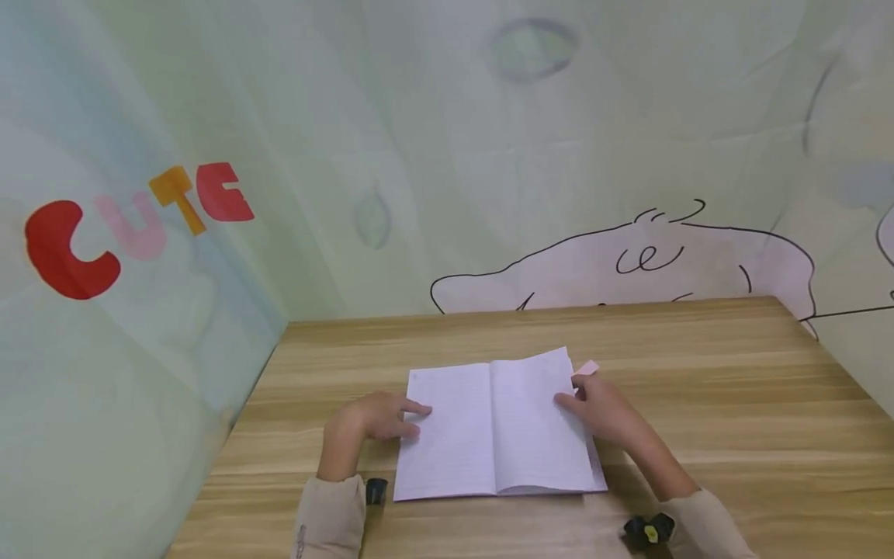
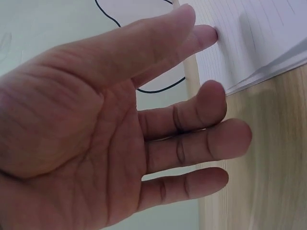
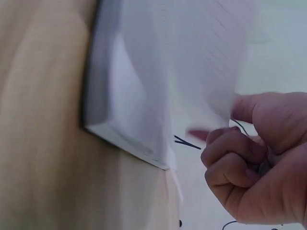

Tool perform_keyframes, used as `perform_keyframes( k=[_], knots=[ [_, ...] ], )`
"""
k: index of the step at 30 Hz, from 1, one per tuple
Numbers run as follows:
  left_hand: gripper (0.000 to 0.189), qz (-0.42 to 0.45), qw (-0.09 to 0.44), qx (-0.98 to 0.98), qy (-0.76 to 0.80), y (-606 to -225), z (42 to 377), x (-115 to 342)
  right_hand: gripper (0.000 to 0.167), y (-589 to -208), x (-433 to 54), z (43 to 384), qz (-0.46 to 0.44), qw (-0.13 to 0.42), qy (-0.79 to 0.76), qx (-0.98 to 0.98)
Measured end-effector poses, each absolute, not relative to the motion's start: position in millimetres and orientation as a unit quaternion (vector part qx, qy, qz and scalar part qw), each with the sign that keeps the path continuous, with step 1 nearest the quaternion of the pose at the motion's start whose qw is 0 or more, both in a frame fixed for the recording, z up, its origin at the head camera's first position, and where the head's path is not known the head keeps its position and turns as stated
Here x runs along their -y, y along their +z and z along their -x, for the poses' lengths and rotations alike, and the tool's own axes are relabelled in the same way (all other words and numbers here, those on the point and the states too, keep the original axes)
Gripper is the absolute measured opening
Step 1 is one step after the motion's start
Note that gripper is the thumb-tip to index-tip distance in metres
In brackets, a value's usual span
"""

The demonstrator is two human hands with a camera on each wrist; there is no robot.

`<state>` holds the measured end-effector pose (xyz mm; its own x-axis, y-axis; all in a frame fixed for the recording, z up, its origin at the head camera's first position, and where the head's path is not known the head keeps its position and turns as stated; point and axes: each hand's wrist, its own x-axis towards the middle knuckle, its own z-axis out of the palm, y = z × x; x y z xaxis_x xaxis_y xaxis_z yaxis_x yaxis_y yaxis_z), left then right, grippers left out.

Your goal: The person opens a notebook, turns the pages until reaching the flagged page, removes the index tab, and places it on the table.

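Observation:
A notebook [image 1: 447,435] with lined white pages lies spread on the wooden table. My left hand [image 1: 377,417] is at its left edge, index finger and thumb resting on the left page; in the left wrist view that hand [image 2: 120,124] has its other fingers extended loosely. At the right edge, my right hand [image 1: 604,411] pinches a page [image 1: 538,419] between thumb and index finger. The right wrist view shows this page [image 3: 201,52] raised off the stack, the remaining fingers of the hand [image 3: 268,163] curled. A pink tab [image 1: 589,368] sticks out beside the right fingertips.
The wooden table [image 1: 733,404] meets a printed cloth backdrop [image 1: 335,155] at its back and sides. Dark wrist-worn pieces show by the left sleeve [image 1: 328,512] and the right sleeve [image 1: 705,524].

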<state>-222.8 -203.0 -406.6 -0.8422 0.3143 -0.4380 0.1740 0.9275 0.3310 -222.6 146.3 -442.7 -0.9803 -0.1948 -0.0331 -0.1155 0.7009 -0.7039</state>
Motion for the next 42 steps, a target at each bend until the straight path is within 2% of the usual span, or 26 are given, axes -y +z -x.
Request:
perform_keyframes(
  k=[2,6,12,14,23,34,37,42],
  knots=[
    [0.039,-0.134,0.248,-0.949,0.140,-405,222,203,0.023,-438,-148,223,0.098,0.054,-0.398,-0.911],
    [0.038,-0.148,0.248,-0.948,0.137,-403,221,203,0.027,-431,-153,225,0.115,0.080,-0.432,-0.891],
    [0.038,-0.155,0.249,-0.947,0.131,-403,220,204,0.039,-424,-162,223,0.144,0.191,-0.515,-0.823],
    [0.039,-0.154,0.249,-0.947,0.132,-403,220,204,0.043,-422,-164,222,0.161,0.210,-0.536,-0.802],
    [0.037,-0.147,0.247,-0.950,0.123,-403,220,204,0.041,-423,-160,223,0.184,0.208,-0.568,-0.775],
    [0.038,-0.126,0.251,-0.953,0.117,-404,222,202,0.016,-428,-154,219,0.237,0.199,-0.575,-0.757],
    [0.038,-0.127,0.250,-0.953,0.114,-404,221,202,0.027,-430,-147,216,0.254,0.203,-0.575,-0.751],
    [0.035,-0.131,0.248,-0.953,0.115,-402,219,202,0.065,-434,-136,210,0.286,0.225,-0.566,-0.740]
  ],
)
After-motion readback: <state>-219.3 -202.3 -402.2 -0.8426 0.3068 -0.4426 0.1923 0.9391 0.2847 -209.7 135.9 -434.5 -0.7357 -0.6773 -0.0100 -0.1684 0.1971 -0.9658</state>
